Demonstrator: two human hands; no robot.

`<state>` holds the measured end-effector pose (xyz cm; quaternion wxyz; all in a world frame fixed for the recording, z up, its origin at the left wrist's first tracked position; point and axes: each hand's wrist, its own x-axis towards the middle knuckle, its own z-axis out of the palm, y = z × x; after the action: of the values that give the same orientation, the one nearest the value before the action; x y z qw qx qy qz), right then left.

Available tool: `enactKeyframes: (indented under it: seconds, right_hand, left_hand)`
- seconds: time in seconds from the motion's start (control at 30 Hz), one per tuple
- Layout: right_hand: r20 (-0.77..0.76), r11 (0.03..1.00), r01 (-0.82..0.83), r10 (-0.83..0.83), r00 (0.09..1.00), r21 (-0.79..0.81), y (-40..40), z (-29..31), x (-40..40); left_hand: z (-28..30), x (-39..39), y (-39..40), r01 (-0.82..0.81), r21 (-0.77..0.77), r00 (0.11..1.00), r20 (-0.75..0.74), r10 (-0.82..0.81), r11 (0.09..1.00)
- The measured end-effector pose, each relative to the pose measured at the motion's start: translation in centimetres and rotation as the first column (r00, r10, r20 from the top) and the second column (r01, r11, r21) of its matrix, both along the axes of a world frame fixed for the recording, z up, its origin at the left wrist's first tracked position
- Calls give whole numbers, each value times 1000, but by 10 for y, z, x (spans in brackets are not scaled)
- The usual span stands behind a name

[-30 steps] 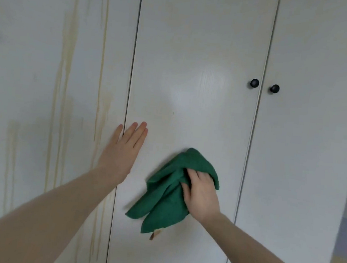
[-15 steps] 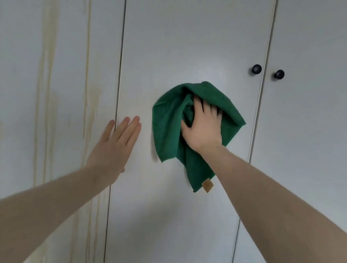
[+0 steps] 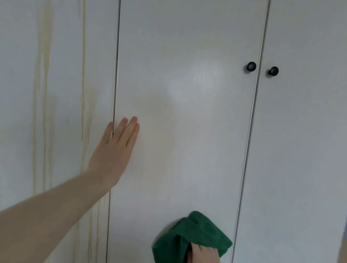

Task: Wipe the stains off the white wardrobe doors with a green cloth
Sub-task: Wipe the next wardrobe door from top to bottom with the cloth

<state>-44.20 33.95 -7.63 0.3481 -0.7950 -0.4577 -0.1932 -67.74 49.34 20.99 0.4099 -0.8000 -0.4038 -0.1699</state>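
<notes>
Two hands: left hand (image 3: 115, 153) flat on three doors (image 3: 181, 132), right hand (image 3: 204, 262) gripping one green cloth (image 3: 182, 237).

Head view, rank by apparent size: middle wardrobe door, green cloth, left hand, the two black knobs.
1. Middle door, by far the largest.
2. Green cloth, partly cut off by the frame's bottom edge.
3. Left hand, flat on the door and nearer the camera, so close to the cloth.
4. Left knob and right knob: alike, not ranked.

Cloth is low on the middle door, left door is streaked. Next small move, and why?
Probably carry the cloth leftward onto the left door. The right hand grips it low on the middle door, which looks nearly clean, while yellowish streaks run down the left door. The left hand rests flat over the seam between them.
</notes>
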Motion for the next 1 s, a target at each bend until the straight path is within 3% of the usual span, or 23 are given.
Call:
enactKeyframes:
  seconds: [0.07,0.17,0.37,0.47,0.57,0.73,1.0]
  right_hand:
    - [-134,975,-222,218,967,-18,-7,25,-5]
    - [211,992,-127,119,970,26,-32,94,1]
    - [263,947,-181,110,958,264,-31,284,-6]
    - [330,965,-120,37,943,232,-15,361,-13]
    - [294,977,-65,3,956,201,15,410,-22]
    - [267,996,11,-35,963,91,41,373,-24]
    - [280,998,66,-69,958,19,25,181,-10]
  left_hand:
    - [1,1,-1,-3,14,1000,-10,4,1000]
    - [2,0,-4,-15,25,1000,-25,16,1000]
    - [5,3,-10,-50,15,997,-52,51,999]
    - [8,5,-13,-64,11,996,-57,64,998]
    - [9,6,-14,-62,6,997,-52,62,998]
    - [5,5,-10,-45,10,998,-34,45,999]
    - [7,5,-4,-20,-67,1000,-20,19,998]
